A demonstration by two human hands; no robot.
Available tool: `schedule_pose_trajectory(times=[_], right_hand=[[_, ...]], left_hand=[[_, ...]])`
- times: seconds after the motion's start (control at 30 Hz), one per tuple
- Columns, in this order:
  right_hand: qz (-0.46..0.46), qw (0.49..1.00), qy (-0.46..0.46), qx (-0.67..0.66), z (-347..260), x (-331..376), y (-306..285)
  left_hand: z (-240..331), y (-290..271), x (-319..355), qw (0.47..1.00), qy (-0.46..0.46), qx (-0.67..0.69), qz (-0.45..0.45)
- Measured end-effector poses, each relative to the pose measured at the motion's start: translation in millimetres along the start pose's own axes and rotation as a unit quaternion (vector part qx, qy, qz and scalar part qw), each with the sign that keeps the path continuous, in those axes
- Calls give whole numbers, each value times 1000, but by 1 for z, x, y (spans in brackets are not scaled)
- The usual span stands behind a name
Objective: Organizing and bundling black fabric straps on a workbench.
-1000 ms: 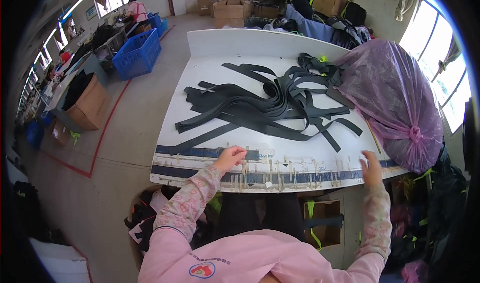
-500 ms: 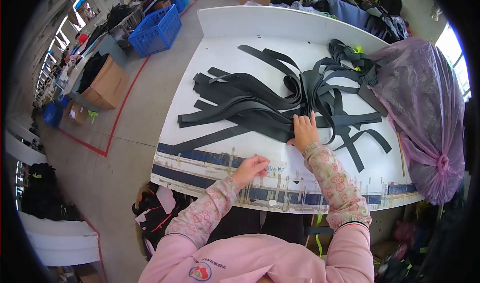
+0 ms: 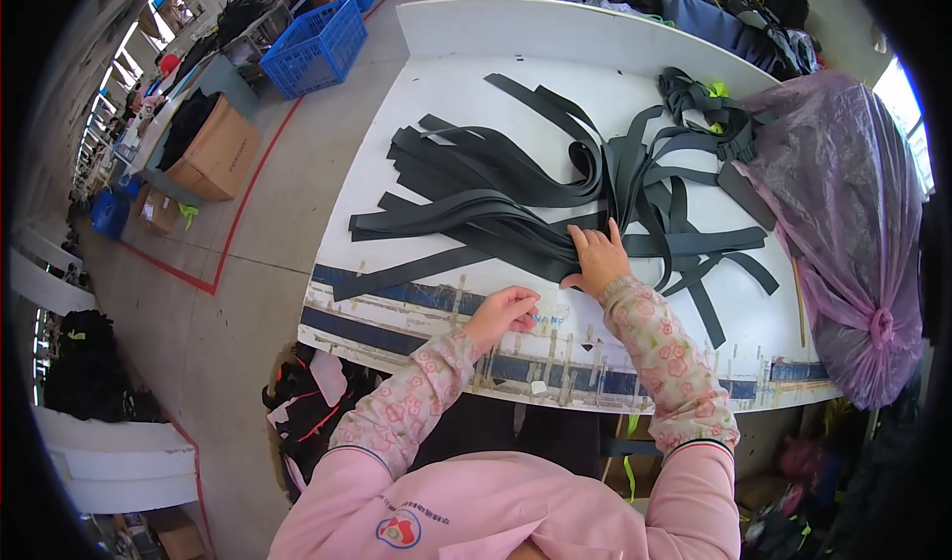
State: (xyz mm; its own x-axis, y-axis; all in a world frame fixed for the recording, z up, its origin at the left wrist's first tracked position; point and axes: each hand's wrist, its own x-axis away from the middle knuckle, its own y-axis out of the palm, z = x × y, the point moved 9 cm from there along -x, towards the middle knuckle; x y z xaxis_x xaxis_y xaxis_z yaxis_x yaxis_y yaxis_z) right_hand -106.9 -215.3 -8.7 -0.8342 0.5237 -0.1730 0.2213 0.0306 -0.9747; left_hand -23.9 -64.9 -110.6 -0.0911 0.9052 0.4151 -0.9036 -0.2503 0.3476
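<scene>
A heap of long, flat dark grey webbing straps (image 3: 486,159) is spread over the white tabletop, many lying in layered bundles with loops at the middle. My right hand (image 3: 599,261) is closed on the right end of the nearest strap bundle (image 3: 466,211), thumb at the near edge and fingers over the top. What lies under the palm is hidden. Closer to the table's front edge, my left hand (image 3: 504,317) hovers with thumb and fingers pinched together, apart from the straps. Anything held in that pinch is too small to make out.
A tied pink plastic bag (image 3: 838,233) bulges at the table's right side. Tape strips line the worn front edge of the white table (image 3: 397,94), and a low board rises along its back. To the left stand a blue crate (image 3: 314,50) and a cardboard box (image 3: 215,149).
The nearest strap bundle has shifted slightly, and a gap now shows between its right end and the bundle behind. My right hand stays on it. My left hand has moved slightly up and right, still pinched.
</scene>
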Motion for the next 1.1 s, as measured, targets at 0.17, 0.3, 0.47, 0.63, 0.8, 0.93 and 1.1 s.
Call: schedule_pose_trajectory(times=[0.17,0.3,0.47,0.63,0.8,0.93,1.1], right_hand=[[-81,994,35,67,8,-18,25],[-101,993,23,48,13,-37,14],[-116,993,-14,-14,9,-69,-56],[-209,954,-38,-211,-2,-96,-124],[-253,917,-22,-307,13,-97,-168],[-269,919,-38,-286,-8,-97,-159],[-6,982,-37,-185,-20,-81,-176]], left_hand=[[-3,5,-3,1000,1,-3,-4],[2,9,-7,1000,-12,21,-13],[19,20,-26,999,2,41,-32],[54,-40,-49,988,105,54,100],[125,20,-49,980,140,-97,-105],[179,91,-36,911,140,269,-279],[233,95,-43,904,233,338,-123]])
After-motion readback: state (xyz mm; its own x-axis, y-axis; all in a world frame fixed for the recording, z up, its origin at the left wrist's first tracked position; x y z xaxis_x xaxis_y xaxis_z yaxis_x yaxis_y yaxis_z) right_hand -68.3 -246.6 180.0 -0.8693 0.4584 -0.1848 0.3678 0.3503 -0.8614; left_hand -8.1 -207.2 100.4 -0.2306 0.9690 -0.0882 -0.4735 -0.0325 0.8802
